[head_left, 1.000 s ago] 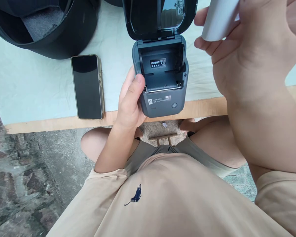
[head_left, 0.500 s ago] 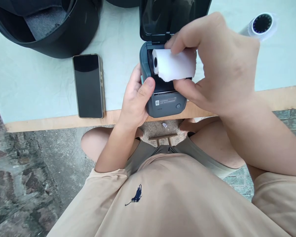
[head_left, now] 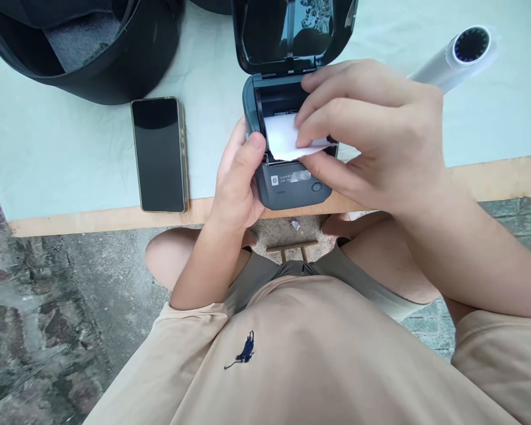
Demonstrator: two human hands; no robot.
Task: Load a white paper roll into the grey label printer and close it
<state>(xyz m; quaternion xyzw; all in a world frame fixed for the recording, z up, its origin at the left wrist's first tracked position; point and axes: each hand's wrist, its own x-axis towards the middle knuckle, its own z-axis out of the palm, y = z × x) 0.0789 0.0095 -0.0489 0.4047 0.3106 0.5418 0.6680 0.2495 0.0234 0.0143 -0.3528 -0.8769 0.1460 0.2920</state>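
Quantities: one dark blue-grey plastic label printer (head_left: pixel 287 192), one white paper roll (head_left: pixel 283 139), two bare hands. The printer's single hinged black plastic lid (head_left: pixel 287 35) is raised. The paper roll lies within the printer's compartment; its torn front edge extends toward the front panel. Full seating cannot be determined, as the fingers cover one end.

Left hand (head_left: pixel 236 189): grip clamped on the printer's left side, thumb along the upper edge. Right hand (head_left: pixel 380 136): grip together on the loose edge of the paper roll, thumb below and fingers above. The printer is held at the near edge of the tabletop (head_left: pixel 71 159).

Also present: one black rectangular smartphone (head_left: pixel 159 156) in a gold-edged case, left of the printer; one white cylinder with a black core (head_left: pixel 438 68), in clear film, beyond the right hand; one black round zippered bag (head_left: pixel 128 71) at upper left, with grey fabric (head_left: pixel 82 38) inside; one black object (head_left: pixel 212 5), cut off at the top margin.

Surface: pale green cloth cover, bare wooden front edge. Surroundings: grey concrete floor (head_left: pixel 110 283), irregular stonework (head_left: pixel 22 354) at left, greenish brick paving (head_left: pixel 522 224) at right. One small white scrap (head_left: pixel 295 225) lies on the floor.
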